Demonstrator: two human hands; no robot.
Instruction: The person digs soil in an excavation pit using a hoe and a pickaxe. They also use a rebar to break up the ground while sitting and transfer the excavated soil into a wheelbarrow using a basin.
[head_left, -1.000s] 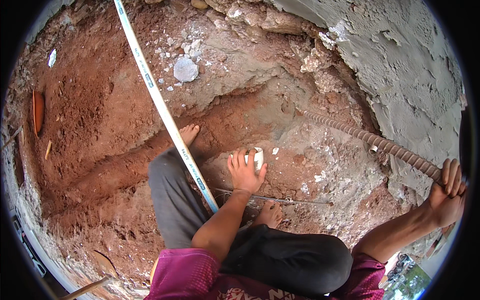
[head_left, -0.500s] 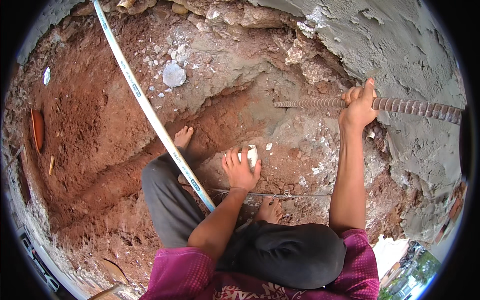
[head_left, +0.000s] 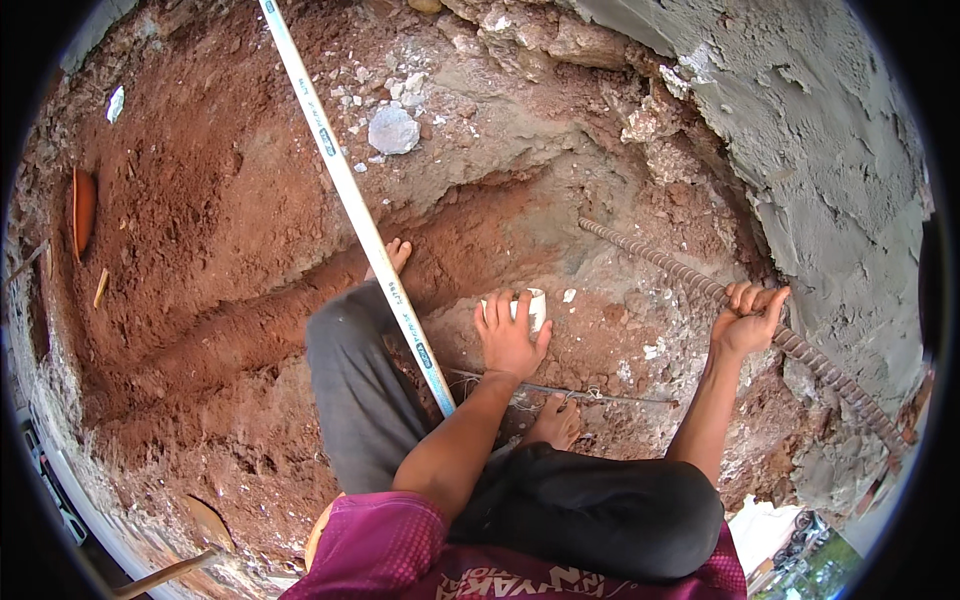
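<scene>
My right hand [head_left: 745, 320] is closed round a long ribbed steel bar [head_left: 660, 258]. The bar slants from the trench, its far tip at the soil, down to the right past my fist. In front of my knees, my left hand [head_left: 512, 338] rests with bent fingers over a short white cylinder, like a piece of pipe [head_left: 538, 308]. Most of that piece is covered by my fingers, and its lower end is hidden. A long white pipe [head_left: 350, 195] with blue print leans across my left leg, its near end beside my left forearm.
Rough wet plaster covers the wall [head_left: 830, 170] at the right. A pale stone [head_left: 393, 130] lies among white chips beyond the trench. A thin rod [head_left: 600, 396] with wire lies by my foot. An orange pan [head_left: 84, 213] and a wooden handle [head_left: 165, 575] are at the left.
My right hand has come down and nearer with the steel bar, which now slants instead of lying nearly level. The left hand stays on the white piece. The whole view has shifted slightly.
</scene>
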